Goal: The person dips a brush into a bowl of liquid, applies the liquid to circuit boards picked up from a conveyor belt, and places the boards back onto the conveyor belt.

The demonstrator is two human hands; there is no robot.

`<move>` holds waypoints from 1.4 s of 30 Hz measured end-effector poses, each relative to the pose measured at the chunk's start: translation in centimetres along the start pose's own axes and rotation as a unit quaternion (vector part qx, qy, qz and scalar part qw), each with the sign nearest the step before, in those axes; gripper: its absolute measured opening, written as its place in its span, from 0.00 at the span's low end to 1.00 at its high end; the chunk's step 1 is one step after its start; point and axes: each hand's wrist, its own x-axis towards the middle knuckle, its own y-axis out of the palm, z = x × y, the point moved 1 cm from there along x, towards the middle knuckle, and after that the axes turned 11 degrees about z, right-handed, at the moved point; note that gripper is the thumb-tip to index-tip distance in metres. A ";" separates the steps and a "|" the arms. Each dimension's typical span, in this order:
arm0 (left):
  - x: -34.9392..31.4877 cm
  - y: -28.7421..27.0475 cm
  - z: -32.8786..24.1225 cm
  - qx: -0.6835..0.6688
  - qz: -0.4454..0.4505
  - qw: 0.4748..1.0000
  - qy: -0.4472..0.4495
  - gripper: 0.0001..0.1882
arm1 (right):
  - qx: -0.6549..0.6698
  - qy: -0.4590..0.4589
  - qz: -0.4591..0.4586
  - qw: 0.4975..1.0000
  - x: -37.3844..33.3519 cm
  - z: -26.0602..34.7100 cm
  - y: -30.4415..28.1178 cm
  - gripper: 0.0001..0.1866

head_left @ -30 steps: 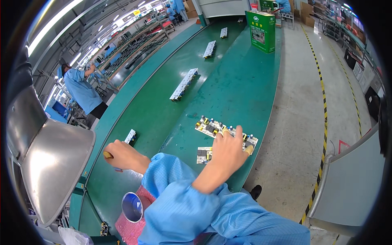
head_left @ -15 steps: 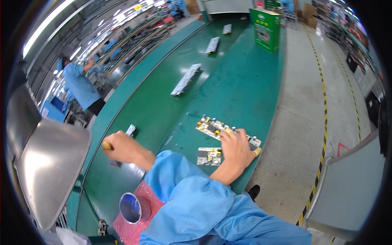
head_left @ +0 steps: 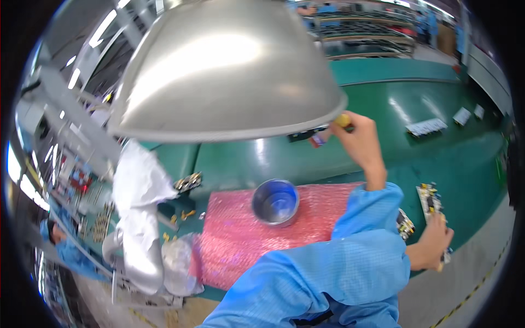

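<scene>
My left hand (head_left: 433, 244) covers part of the near half of a long cream circuit board (head_left: 429, 201) on the green worktop (head_left: 474, 180); whether it clamps, I cannot tell. My right hand (head_left: 361, 145) pinches a small red-and-blue object (head_left: 318, 141).

Green work surface (head_left: 478, 177) | pink bubble wrap (head_left: 232, 235) | component-laden circuit boards (head_left: 428, 198) | white-faced boards (head_left: 426, 127)

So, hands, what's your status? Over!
Left hand: just below metal hood in view, grip unclear. Right hand: at circuit board, grip unclear. Metal hood hides part of the view.
</scene>
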 end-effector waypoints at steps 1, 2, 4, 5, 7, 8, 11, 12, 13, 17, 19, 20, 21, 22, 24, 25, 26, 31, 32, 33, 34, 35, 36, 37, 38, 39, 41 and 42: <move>-0.6 -0.9 0.1 -0.041 -0.009 0.999 0.025 0.47 | -0.005 -0.009 0.006 1.000 0.0 0.4 0.5 0.06; -1.3 -1.5 0.3 -0.038 -0.021 0.999 0.003 0.47 | 0.000 -0.019 0.023 1.000 -0.2 0.8 0.9 0.07; -2.9 -2.6 0.4 0.027 -0.095 0.994 0.051 0.47 | 0.021 -0.012 0.020 0.999 -0.4 1.1 2.1 0.09; -3.6 -3.2 1.0 0.034 -0.105 0.994 0.027 0.47 | 0.021 -0.014 0.023 0.999 -0.4 1.1 2.9 0.11; -3.5 -4.8 1.3 0.038 -0.178 0.979 0.095 0.46 | -0.003 -0.011 0.028 1.000 -0.6 -0.1 1.9 0.12; -3.9 -5.0 3.7 0.063 -0.163 0.982 0.074 0.47 | 0.038 -0.026 0.040 0.998 -0.5 -1.7 3.8 0.11; -4.1 -7.5 6.3 0.075 -0.196 0.975 0.072 0.46 | 0.027 0.008 0.072 0.997 -0.6 -0.7 3.2 0.07; -4.8 -8.1 7.7 0.072 -0.197 0.976 0.054 0.46 | 0.040 -0.003 0.085 0.996 -0.6 -0.1 4.2 0.07; -5.2 -8.7 9.1 0.076 -0.202 0.975 0.043 0.46 | 0.030 0.006 0.103 0.994 -0.6 0.0 4.9 0.06; -6.1 -10.0 13.2 0.060 -0.250 0.966 0.034 0.44 | 0.045 -0.040 0.183 0.981 -0.2 -0.4 6.1 0.08; -7.1 -10.2 15.8 0.076 -0.261 0.962 0.015 0.44 | 0.051 -0.068 0.209 0.974 -0.1 -0.6 7.8 0.09; -7.6 -10.5 16.6 0.084 -0.264 0.961 -0.004 0.41 | 0.046 -0.092 0.227 0.969 -0.1 -0.6 8.2 0.11; -8.0 -10.7 17.3 0.086 -0.265 0.960 -0.005 0.41 | 0.047 -0.094 0.227 0.968 -0.1 -0.8 8.4 0.11; -8.4 -10.9 18.1 0.075 -0.271 0.960 -0.013 0.40 | 0.047 -0.100 0.246 0.963 -0.1 -1.3 8.5 0.12; -9.5 -11.9 19.1 0.076 -0.284 0.955 -0.025 0.35 | 0.047 -0.108 0.264 0.957 0.1 -2.4 8.7 0.14; -9.4 -11.9 19.7 0.078 -0.285 0.955 -0.025 0.35 | 0.053 -0.093 0.288 0.952 0.3 -3.0 8.8 0.14; -9.2 -11.9 20.5 0.083 -0.307 0.947 -0.049 0.33 | 0.058 -0.078 0.312 0.945 0.4 -3.5 8.9 0.15; -10.8 -13.9 24.3 0.091 -0.308 0.939 -0.125 0.34 | 0.074 -0.081 0.304 0.946 -0.3 -5.0 10.5 0.11; -11.6 -13.9 25.5 0.115 -0.316 0.933 -0.130 0.37 | 0.082 -0.040 0.322 0.942 -0.1 -5.5 11.2 0.09; -10.9 -14.7 25.2 0.114 -0.324 0.933 -0.111 0.37 | 0.064 -0.015 0.319 0.945 -0.3 -5.4 9.6 0.08; -11.5 -15.1 26.2 0.106 -0.370 0.918 -0.101 0.39 | 0.070 0.002 0.329 0.942 -0.4 -5.9 10.1 0.07; -12.2 -15.3 27.3 0.103 -0.389 0.910 -0.097 0.40 | 0.052 -0.017 0.301 0.952 -0.7 -6.7 10.4 0.07; -12.6 -15.8 27.7 0.095 -0.409 0.904 -0.082 0.41 | 0.025 -0.031 0.266 0.963 -1.1 -7.7 9.9 0.07; -12.9 -16.4 28.1 0.088 -0.429 0.896 -0.068 0.42 | 0.000 -0.046 0.231 0.972 -1.5 -8.6 9.4 0.07; -13.3 -16.9 28.6 0.076 -0.411 0.903 -0.098 0.41 | -0.024 -0.060 0.196 0.978 -1.8 -8.7 9.2 0.07; -13.9 -17.5 29.1 0.065 -0.393 0.908 -0.128 0.40 | -0.036 -0.067 0.179 0.981 -1.7 -8.4 9.1 0.07; -16.2 -18.9 30.3 0.021 -0.387 0.910 -0.149 0.40 | -0.014 -0.028 0.234 0.972 -1.2 -4.1 9.3 0.08; -17.3 -19.5 30.8 -0.024 -0.380 0.910 -0.163 0.39 | 0.014 0.018 0.301 0.953 -0.9 -1.9 9.0 0.09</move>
